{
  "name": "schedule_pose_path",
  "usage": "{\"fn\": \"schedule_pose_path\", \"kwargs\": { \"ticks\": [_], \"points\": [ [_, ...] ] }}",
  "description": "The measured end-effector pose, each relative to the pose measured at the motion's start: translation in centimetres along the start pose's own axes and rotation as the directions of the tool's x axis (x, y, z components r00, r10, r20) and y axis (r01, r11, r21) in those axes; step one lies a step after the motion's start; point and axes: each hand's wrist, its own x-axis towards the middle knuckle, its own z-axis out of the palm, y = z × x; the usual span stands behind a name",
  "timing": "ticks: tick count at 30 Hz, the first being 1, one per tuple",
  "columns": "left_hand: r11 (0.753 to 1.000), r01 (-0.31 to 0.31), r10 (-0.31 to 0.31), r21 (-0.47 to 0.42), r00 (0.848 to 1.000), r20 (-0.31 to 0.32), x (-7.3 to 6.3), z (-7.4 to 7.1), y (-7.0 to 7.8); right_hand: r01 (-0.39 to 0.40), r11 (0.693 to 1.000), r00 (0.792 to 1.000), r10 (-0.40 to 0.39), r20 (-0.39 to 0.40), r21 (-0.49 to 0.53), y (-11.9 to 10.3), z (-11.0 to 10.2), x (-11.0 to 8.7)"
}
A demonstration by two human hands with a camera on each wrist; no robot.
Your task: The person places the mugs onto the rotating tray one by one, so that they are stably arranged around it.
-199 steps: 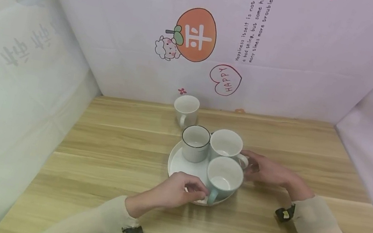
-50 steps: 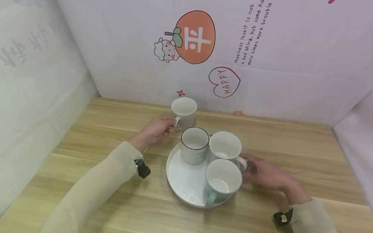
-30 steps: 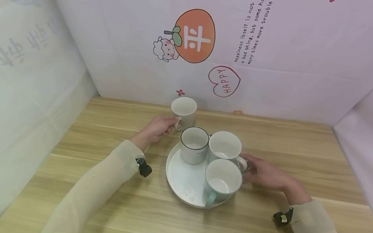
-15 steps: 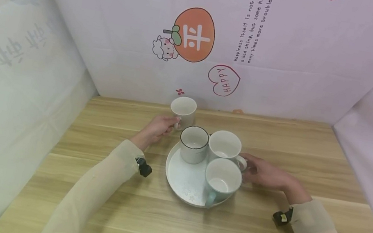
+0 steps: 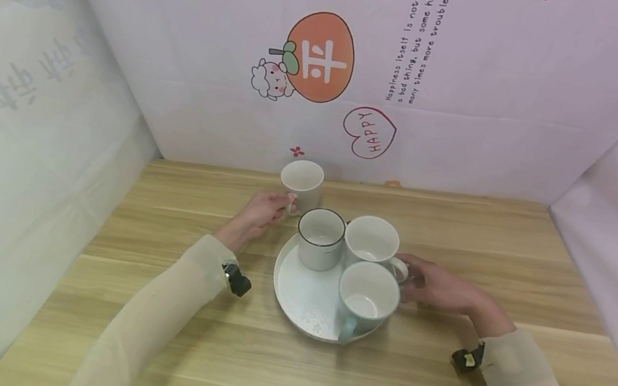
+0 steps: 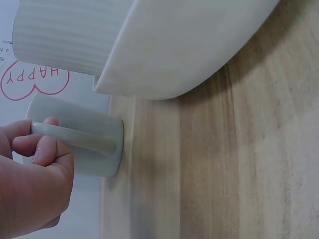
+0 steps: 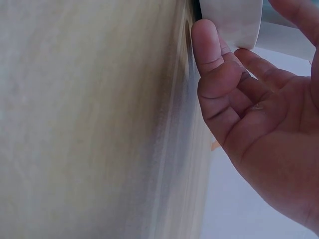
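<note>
Beside the tray's far left edge, my left hand [image 5: 263,209] pinches the handle of a white mug [image 5: 305,177]. In the left wrist view its thumb and bent fingers are round that handle [image 6: 82,138]; the mug stands upright. At the right side of a round white tray [image 5: 297,294], my right hand [image 5: 441,285] has its loosely bent fingers against the outer edge; some fingertips [image 7: 205,37] are low at the tray's base. The tray bears a black-rimmed mug [image 5: 319,250], a wider white mug [image 5: 371,237] and a pale teal mug [image 5: 368,296].
The tray stands on a wood-grain table [image 5: 265,371]. A printed white cloth [image 5: 454,108] hangs directly behind the table's far edge, with more cloth at both sides. The teal mug's handle [image 5: 347,329] sticks out toward the front edge of the tray.
Earlier my left hand was at the tray's front rim; it has since moved to the far-left mug and gripped its handle. My right hand stays at the tray's side. The last second shows hardly any motion.
</note>
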Motion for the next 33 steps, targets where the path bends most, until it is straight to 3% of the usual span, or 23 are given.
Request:
{"fn": "schedule_pose_path", "kwargs": {
  "ticks": [18,33],
  "points": [
    [0.994,-0.040,0.040,-0.097,0.999,-0.003,-0.6,-0.8,-0.5,-0.037,0.999,0.999,0.036,0.011,0.036,0.2,0.1,0.1],
    [0.997,-0.026,0.026,-0.077,1.000,0.001,-2.3,-2.0,0.1,-0.030,1.000,1.000,0.030,0.003,0.003,0.1,0.0,0.1]
  ]
}}
